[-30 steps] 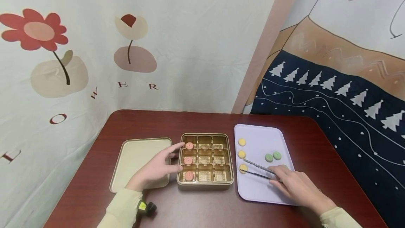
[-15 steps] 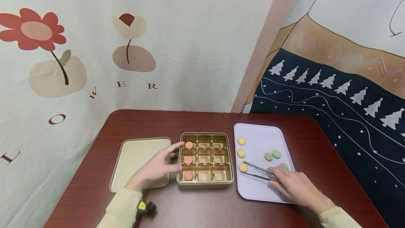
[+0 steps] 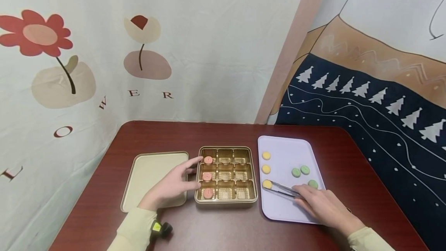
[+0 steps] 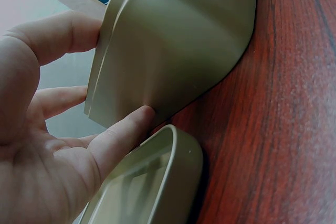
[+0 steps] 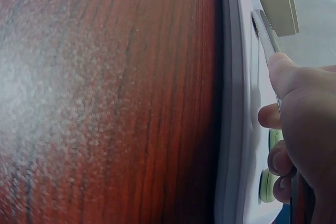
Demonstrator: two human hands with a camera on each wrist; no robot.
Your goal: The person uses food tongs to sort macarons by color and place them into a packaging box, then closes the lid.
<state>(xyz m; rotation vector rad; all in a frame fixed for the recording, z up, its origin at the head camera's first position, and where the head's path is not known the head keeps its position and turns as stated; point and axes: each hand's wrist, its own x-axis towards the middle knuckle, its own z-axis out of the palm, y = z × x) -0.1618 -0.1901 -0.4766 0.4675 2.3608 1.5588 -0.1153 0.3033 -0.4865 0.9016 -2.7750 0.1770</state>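
Note:
My right hand (image 3: 324,207) grips metal tongs (image 3: 287,194), whose tips lie on both sides of the nearest yellow macaron (image 3: 266,184) on the lilac tray (image 3: 289,210). In the right wrist view, thumb and fingers curl round the tongs (image 5: 269,38); the macaron at the tips cannot be made out there. My left hand (image 3: 175,181) rests its extended fingertips against the left side of the gold tin (image 3: 226,205). In the left wrist view, spread fingers (image 4: 123,135) touch the tin's wall (image 4: 168,40). Inside, pink macarons (image 3: 207,176) sit in the left column of compartments.
Two more yellow macarons (image 3: 266,169) lie along the tray's left side, with green macarons (image 3: 296,172) to the right. The tin's lid (image 3: 150,173) lies left of the tin, partly under my left hand. A patterned curtain (image 3: 223,49) hangs behind the table (image 3: 216,231).
The tongs have drawn in from wide apart to close round the nearest yellow macaron, and my right hand has shifted slightly left. My left hand and the tin have not moved.

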